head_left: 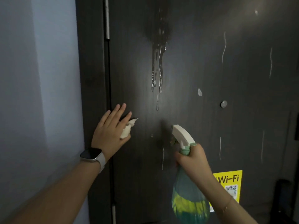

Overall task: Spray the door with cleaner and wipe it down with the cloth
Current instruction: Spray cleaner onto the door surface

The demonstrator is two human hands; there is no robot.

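- Right now my left hand lies spread against the door, fingers straight and fanned, with a crumpled off-white cloth tucked under the palm and thumb side, pressed to the panel.
- On that wrist sits a watch with a dark rectangular face and a pale, smooth strap.
- My right hand is wrapped round the neck of the spray bottle, fingers curled at the green collar; the white plastic nozzle points up and left at the door.
- Its body is translucent teal, rounded, with yellow-green liquid low inside.
- Beyond both hands the door is dark, matte, faintly grained; a wet patch high up runs down in glossy drips that end above my hands.
- Thin pale streaks mark the right part, beside a small round metal stud.
- Low on the right, a yellow sticker reads "Wi-Fi" over a QR code.
- At the left edge, a metal hinge, then a pale grey wall.
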